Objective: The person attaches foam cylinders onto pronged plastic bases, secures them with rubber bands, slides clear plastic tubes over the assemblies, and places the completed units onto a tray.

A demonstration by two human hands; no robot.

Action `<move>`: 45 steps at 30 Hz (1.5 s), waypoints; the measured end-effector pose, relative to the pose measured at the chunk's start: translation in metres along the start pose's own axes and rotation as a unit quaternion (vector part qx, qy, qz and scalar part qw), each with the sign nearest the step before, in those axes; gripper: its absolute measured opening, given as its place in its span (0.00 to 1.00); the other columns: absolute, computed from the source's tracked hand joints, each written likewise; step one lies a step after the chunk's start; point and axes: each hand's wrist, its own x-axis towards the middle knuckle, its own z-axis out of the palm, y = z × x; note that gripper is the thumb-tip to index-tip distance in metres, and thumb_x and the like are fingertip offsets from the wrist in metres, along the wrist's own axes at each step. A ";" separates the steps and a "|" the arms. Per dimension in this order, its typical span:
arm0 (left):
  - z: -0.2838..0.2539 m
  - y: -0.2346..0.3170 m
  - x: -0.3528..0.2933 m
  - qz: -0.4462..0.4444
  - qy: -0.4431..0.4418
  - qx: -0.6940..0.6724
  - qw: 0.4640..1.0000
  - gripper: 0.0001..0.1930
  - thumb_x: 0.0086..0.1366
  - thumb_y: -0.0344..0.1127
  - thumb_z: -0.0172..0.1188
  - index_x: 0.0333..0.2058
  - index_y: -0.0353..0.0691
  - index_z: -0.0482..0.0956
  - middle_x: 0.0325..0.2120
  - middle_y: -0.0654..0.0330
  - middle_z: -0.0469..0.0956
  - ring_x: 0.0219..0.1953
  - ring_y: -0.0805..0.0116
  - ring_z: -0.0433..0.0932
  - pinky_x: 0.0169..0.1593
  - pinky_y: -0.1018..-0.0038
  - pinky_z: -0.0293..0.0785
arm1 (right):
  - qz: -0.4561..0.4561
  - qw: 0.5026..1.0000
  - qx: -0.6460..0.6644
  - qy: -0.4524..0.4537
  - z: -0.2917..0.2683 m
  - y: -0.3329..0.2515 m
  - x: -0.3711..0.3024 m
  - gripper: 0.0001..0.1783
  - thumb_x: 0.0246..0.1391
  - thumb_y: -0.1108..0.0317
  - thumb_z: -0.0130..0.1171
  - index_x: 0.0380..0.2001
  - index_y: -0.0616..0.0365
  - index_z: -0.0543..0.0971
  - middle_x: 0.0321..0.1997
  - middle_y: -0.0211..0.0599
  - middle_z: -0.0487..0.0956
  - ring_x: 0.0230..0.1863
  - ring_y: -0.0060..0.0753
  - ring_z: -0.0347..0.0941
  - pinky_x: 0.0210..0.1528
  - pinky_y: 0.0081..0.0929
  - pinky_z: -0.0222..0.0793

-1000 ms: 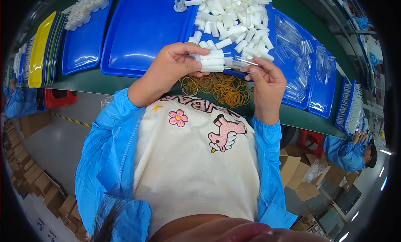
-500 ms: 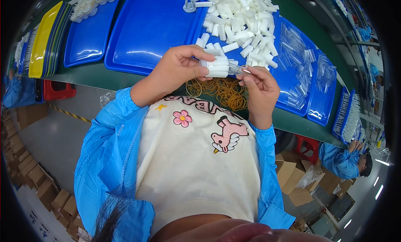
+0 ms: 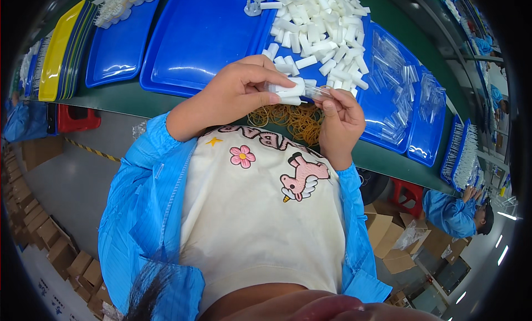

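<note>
My left hand (image 3: pixel 238 89) is closed around a small bundle of white cylinders (image 3: pixel 290 90), thumb below and fingers above. From the bundle's right side sticks out a clear plastic tube (image 3: pixel 317 92). My right hand (image 3: pixel 341 120) pinches the tube's outer end between thumb and fingers; whether it holds one tube or more is too small to tell. Below the bundle lies a heap of tan rubber bands (image 3: pixel 293 123), partly behind my hands. Just beyond my hands, a pile of loose white cylinders (image 3: pixel 324 35) fills a blue tray.
Clear tubes (image 3: pixel 396 93) lie in blue trays to the right. A wide blue tray (image 3: pixel 194 38) stands left of the pile, with clear plastic pieces (image 3: pixel 253 8) at its far right. Stacked trays, the top one yellow (image 3: pixel 58 52), stand far left. A co-worker (image 3: pixel 454 213) sits at the right.
My left hand has turned over the bundle, its fingers now covering more of the top. My right hand has shifted slightly left, toward the bundle, still pinching the clear tube.
</note>
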 end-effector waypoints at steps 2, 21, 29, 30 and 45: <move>-0.002 0.003 0.000 -0.005 -0.003 0.002 1.000 0.19 0.56 0.17 0.58 0.47 0.36 0.82 0.39 0.60 0.71 0.40 0.74 0.72 0.43 0.80 0.72 | 0.020 1.000 0.013 -0.013 -0.002 0.001 0.001 0.11 0.57 0.82 0.56 0.44 0.69 0.76 0.46 0.45 0.76 0.44 0.35 0.79 0.48 0.28 0.78; 0.004 -0.012 -0.002 -0.037 0.020 -0.176 0.984 0.18 0.56 0.18 0.59 0.47 0.34 0.81 0.41 0.60 0.72 0.43 0.71 0.73 0.47 0.77 0.74 | 0.046 0.998 -0.026 -0.046 0.011 -0.010 0.010 0.15 0.51 0.86 0.60 0.44 0.67 0.77 0.47 0.39 0.71 0.46 0.25 0.71 0.50 0.22 0.70; 0.021 -0.048 0.001 0.101 0.052 -0.314 0.942 0.16 0.53 0.19 0.67 0.42 0.32 0.82 0.41 0.58 0.73 0.43 0.69 0.74 0.51 0.75 0.71 | -0.023 0.999 0.014 -0.024 0.033 -0.002 0.007 0.23 0.46 0.88 0.64 0.46 0.64 0.73 0.61 0.44 0.63 0.57 0.33 0.67 0.56 0.33 0.71; 0.022 -0.049 0.001 0.111 0.060 -0.308 0.943 0.16 0.52 0.20 0.68 0.42 0.32 0.82 0.40 0.58 0.73 0.44 0.69 0.74 0.51 0.74 0.71 | -0.022 0.999 0.014 -0.024 0.034 -0.003 0.007 0.23 0.46 0.88 0.64 0.46 0.64 0.73 0.61 0.44 0.63 0.57 0.33 0.67 0.56 0.33 0.71; 0.023 -0.037 -0.002 0.003 0.087 -0.349 0.933 0.24 0.59 0.29 0.65 0.55 0.35 0.71 0.53 0.54 0.71 0.55 0.62 0.73 0.53 0.73 0.76 | -0.054 0.971 -0.229 0.030 -0.033 -0.028 0.032 0.22 0.53 0.79 0.58 0.52 0.56 0.75 0.51 0.40 0.79 0.53 0.34 0.74 0.52 0.30 0.69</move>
